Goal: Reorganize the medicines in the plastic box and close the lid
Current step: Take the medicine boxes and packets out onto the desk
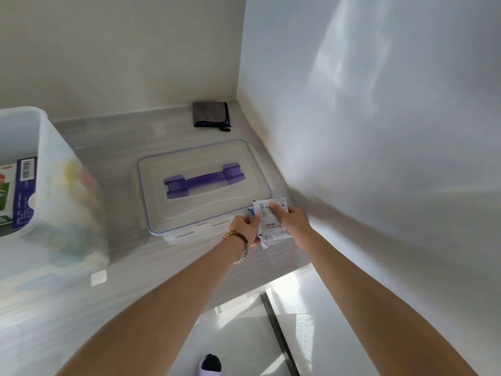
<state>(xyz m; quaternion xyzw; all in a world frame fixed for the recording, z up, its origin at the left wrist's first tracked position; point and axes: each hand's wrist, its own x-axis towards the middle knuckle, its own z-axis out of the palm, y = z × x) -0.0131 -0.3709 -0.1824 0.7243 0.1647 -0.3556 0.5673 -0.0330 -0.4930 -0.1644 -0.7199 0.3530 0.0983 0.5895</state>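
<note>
A clear plastic lid (203, 156) with a purple handle (204, 181) lies flat on the grey counter, in the corner by the wall. At its near right corner both my hands hold a stack of white medicine sachets (271, 226). My left hand (244, 227), with a bead bracelet on the wrist, grips the stack's left edge. My right hand (290, 219) pinches the top sachet from the right. The translucent plastic box (54, 185) stands open at the left, with a blue and green medicine carton (20, 191) inside.
A folded grey cloth (211, 114) lies at the back of the counter against the wall. The white wall rises close on the right. The counter's front edge (244, 291) runs below my arms, with floor and a slippered foot (210, 365) beneath.
</note>
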